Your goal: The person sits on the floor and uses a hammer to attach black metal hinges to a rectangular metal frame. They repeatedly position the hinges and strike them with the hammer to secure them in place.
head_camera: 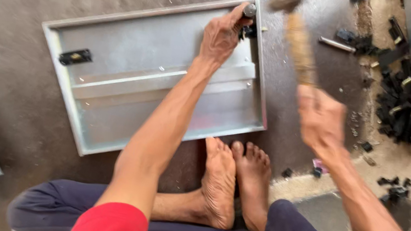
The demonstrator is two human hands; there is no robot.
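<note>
Our left hand (222,36) pinches a slim steel punch (249,10) upright at frame top on the stiff metal panel (122,113), while our right hand (320,120) grips the head-heavy hammer (295,27) low on its wooden handle.

workshop floor | sheet-metal panel (157,74) | hammer (297,30) | scattered black fittings (405,104)
</note>
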